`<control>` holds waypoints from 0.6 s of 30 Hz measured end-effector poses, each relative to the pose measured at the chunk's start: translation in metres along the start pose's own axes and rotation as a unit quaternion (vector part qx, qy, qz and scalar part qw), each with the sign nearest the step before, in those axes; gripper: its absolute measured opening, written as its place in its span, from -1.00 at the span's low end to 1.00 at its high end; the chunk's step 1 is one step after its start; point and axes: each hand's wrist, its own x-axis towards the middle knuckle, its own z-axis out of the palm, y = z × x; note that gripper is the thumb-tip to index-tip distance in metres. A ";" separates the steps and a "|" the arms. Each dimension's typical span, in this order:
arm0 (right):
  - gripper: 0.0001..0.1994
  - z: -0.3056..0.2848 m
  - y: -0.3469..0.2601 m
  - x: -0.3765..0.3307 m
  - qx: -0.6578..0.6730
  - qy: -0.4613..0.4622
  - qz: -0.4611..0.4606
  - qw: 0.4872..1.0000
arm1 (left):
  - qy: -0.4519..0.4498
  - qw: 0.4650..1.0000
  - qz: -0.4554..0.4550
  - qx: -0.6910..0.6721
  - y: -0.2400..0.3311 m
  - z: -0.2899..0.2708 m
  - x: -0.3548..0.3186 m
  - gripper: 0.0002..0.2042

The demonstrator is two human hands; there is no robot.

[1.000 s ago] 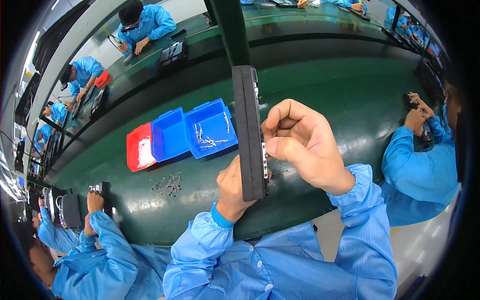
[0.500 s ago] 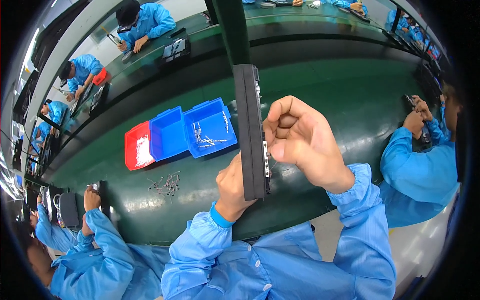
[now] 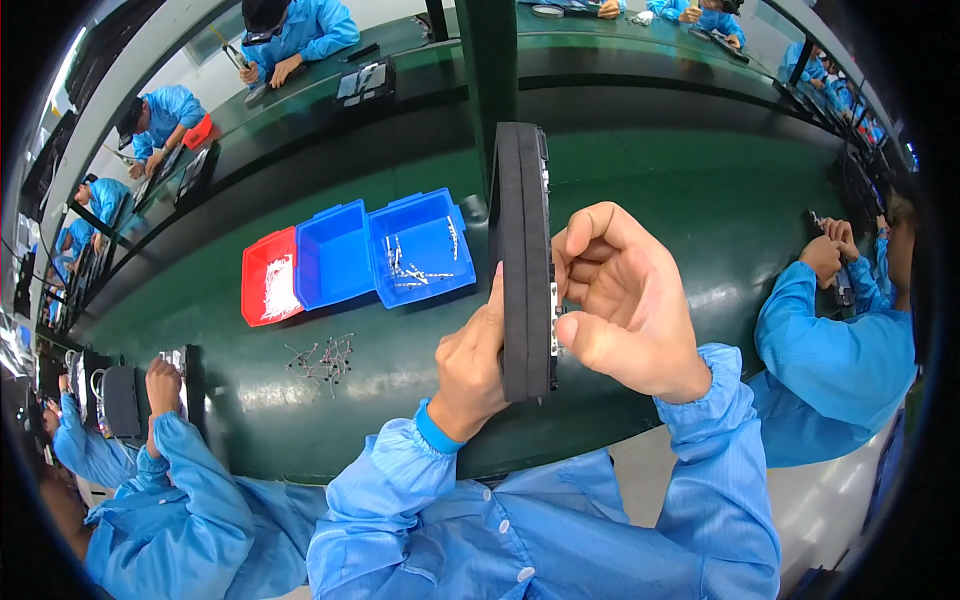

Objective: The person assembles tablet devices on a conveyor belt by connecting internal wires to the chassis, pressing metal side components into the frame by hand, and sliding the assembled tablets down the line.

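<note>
Upright above the green tabletop [image 3: 640,190], a black slab-shaped device [image 3: 525,260] stands on edge, its narrow side turned toward the camera. The left hand [image 3: 478,365] grips its lower left face, thumb up along the edge. The right hand [image 3: 620,300] is curled against the right edge, fingertips [image 3: 566,262] pinched narrowly at small parts there; whether they hold anything I cannot tell. Left of the device, well apart from both hands, sit two blue bins [image 3: 385,250] and a red bin [image 3: 268,290], touching side by side. Nearer the tabletop's front edge lies a loose scatter of small metal parts [image 3: 322,358]. Open green surface stretches right of the hands, up to a co-worker's sleeve [image 3: 830,350] at the far right.
</note>
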 end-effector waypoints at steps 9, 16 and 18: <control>-0.49 0.001 0.002 -0.004 -0.011 -0.007 -0.024 1.000 | -0.024 0.992 -0.083 -0.096 -0.001 0.002 -0.008 -0.33; -0.58 -0.079 0.000 -0.027 -0.179 0.210 -0.036 0.960 | 0.067 0.954 -0.196 -0.217 -0.001 -0.007 -0.017 -0.83; -0.39 -0.093 0.017 -0.056 -0.275 0.248 0.090 0.924 | 0.074 0.910 -0.224 -0.341 0.007 -0.020 -0.006 -0.84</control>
